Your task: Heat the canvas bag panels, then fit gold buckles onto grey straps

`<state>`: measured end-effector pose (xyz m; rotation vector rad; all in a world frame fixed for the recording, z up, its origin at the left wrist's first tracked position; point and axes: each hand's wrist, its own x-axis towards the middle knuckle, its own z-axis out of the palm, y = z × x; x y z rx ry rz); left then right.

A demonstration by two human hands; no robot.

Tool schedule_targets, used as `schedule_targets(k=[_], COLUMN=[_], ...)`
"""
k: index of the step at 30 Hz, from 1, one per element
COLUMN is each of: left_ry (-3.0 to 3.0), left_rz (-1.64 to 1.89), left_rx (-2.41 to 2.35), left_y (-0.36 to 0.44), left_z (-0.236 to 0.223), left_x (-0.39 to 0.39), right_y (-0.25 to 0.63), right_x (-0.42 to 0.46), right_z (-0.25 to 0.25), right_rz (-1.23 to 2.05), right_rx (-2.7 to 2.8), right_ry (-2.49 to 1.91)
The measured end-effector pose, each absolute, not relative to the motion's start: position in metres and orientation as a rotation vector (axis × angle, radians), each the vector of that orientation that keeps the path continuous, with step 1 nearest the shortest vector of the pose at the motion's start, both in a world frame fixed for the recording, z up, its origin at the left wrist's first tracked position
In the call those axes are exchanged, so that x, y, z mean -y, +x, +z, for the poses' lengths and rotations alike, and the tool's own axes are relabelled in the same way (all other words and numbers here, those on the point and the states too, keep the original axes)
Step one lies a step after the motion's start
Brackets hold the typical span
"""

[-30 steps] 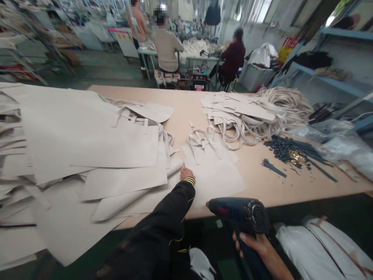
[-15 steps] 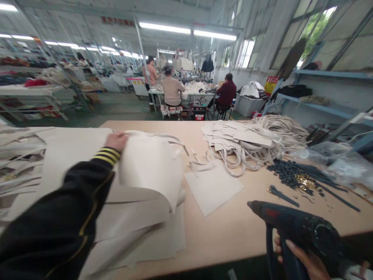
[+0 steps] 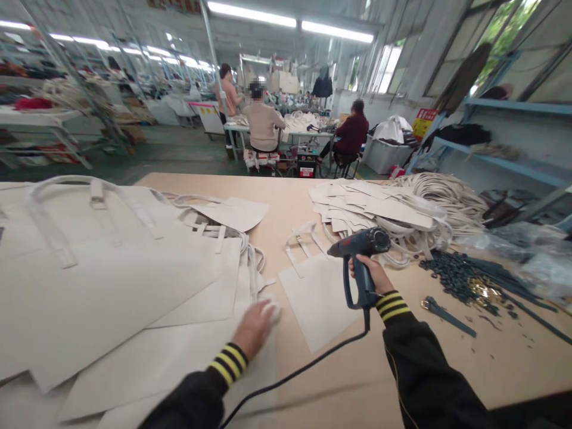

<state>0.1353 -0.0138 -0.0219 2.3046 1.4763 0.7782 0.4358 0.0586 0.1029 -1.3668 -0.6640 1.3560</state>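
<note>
head view | your right hand (image 3: 369, 271) closed round the grip of a blue heat gun (image 3: 363, 245), firm, fairly heavy, held above the table (image 3: 277, 217) | your left hand (image 3: 255, 329) open, holding nothing, on canvas bag panels (image 3: 134, 286), soft, light, best lifted by their edges, on the table's left

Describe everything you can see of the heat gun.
The heat gun looks like dark blue plastic. It is pistol-shaped, with a round rear housing and a narrow nozzle pointing left. The right hand holds it up by its grip above the table, and a black cord runs down from the grip's base.
</note>
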Motion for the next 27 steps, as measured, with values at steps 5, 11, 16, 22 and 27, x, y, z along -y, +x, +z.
schedule_targets(k=[5,11,16,22,27], left_ry=[2.424,2.447,2.442,2.376,2.334], left_rz=[0.184,0.016,0.011,0.037,0.083], left_rx=[-1.323,-1.312,-1.294,-1.259,-1.341], left_y=[0.207,0.212,0.187,0.172,0.158], left_z=[-0.055,-0.056,-0.06,-0.059,-0.054], left_x=[0.024,0.039,0.064,0.072,0.075], right_y=[0.43,0.429,0.435,0.421,0.355], right_x=[-0.07,-0.056,-0.067,-0.029,-0.008], right_z=[0.098,0.105,0.108,0.114,0.114], right_rz=[1.326,1.273,1.19,1.35,1.612], right_rx=[0.684,0.707,0.668,0.73,0.978], right_ry=[-1.469,-1.552,-1.554,-1.57,-1.318])
